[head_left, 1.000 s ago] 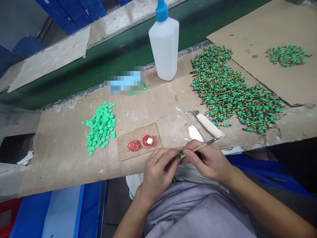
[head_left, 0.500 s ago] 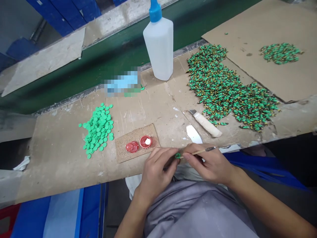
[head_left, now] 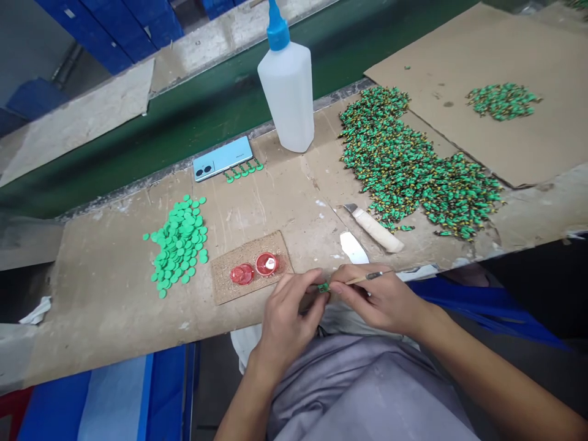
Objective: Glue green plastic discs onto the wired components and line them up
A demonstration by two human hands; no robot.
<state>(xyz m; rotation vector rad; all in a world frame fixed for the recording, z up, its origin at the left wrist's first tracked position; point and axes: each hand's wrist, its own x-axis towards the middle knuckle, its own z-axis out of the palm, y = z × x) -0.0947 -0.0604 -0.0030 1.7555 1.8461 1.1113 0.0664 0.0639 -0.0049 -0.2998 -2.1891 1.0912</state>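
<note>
My left hand [head_left: 291,309] pinches a small green piece [head_left: 323,287] at the table's front edge. My right hand [head_left: 376,300] is closed on a thin brush-like stick [head_left: 362,278], whose left end is at the green piece. Just left of my hands, a brown board [head_left: 223,288] holds a red cap with something white inside [head_left: 267,264] and a red lump [head_left: 242,274]. Green discs [head_left: 179,245] lie piled farther left. A large heap of small green, black and yellow pieces [head_left: 404,159] lies to the right.
A wrapped-handle knife [head_left: 376,229] and a white-silver blade shape [head_left: 353,247] lie beyond my right hand. Farther back stand a white bottle [head_left: 289,92] and a light blue phone [head_left: 225,158], with several green-based pieces beside it. A smaller heap [head_left: 503,101] rests on cardboard [head_left: 542,141].
The view has shifted slightly, so the table items sit a little farther left. Both hands keep their hold, and the green piece between them looks slightly turned.
</note>
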